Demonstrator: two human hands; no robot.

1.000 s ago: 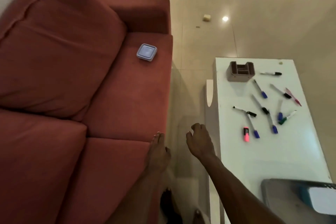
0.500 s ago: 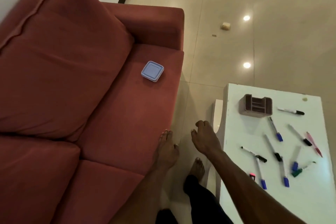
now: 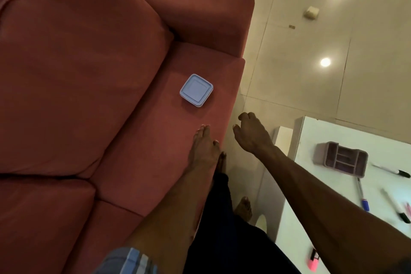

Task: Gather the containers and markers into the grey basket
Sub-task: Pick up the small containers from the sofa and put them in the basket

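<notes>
Since the frames before, the view has swung left and closer to the sofa (image 3: pixel 93 78): the box (image 3: pixel 196 90) sat smaller in the upper middle of the frame and now lies larger near the centre, while the white surface (image 3: pixel 333 240) has slid to the lower right edge and most of the markers have left the frame. Both hands have come nearer the box.

One box, pale blue and square with its lid on, lies flat on the seat cushion near the armrest. Below it, the left hand (image 3: pixel 203 147) reaches over the cushion edge, fingers straight and together, holding nothing and apart from the box. Just to the right, the right hand (image 3: pixel 252 133) hangs over the floor (image 3: pixel 311 87) with fingers loosely curled, also holding nothing.

On the surface, in the lower right of the frame: one grey-mauve organiser (image 3: pixel 340 159) with compartments, four pen-shaped markers (one black-capped (image 3: pixel 393 171), one blue-capped (image 3: pixel 362 196), another black-capped (image 3: pixel 397 209), and a pink one (image 3: pixel 408 208) cut by the frame edge), and one pink highlighter (image 3: pixel 313 261) at the bottom.
</notes>
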